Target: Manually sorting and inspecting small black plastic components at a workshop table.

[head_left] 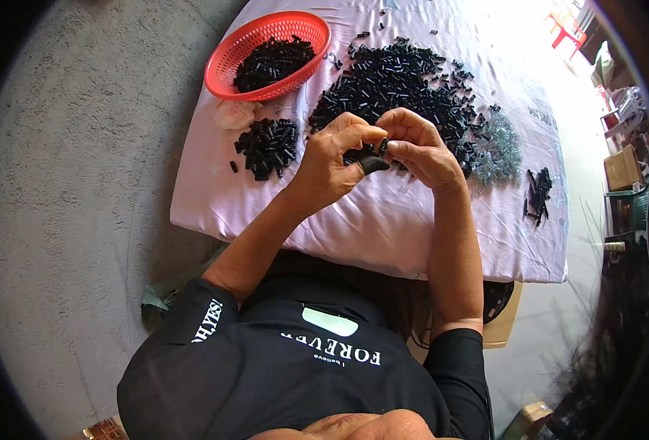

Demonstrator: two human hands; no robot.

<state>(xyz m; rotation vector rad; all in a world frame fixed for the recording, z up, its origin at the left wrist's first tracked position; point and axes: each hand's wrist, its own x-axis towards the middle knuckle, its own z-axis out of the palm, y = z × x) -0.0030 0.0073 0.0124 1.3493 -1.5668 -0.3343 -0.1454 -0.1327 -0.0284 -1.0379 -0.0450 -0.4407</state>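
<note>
My left hand (333, 163) and my right hand (421, 149) meet over the near edge of a large heap of small black plastic pieces (386, 81). Between their fingertips is one small black piece (383, 147), pinched from both sides. A dark cover (373, 165) wraps the tip of my left thumb. Left of my left hand lies a smaller pile of black pieces (267, 149). To the right of my right hand sits a tangled pile of clear, greyish small parts (499, 150).
A red plastic basket (225, 55) holding black pieces stands at the far left of the pink cloth-covered table (339, 235). Crumpled pale material (235, 114) lies below it. A little pile of thin black pieces (538, 195) is near the right edge. A red stool (565, 33) stands beyond.
</note>
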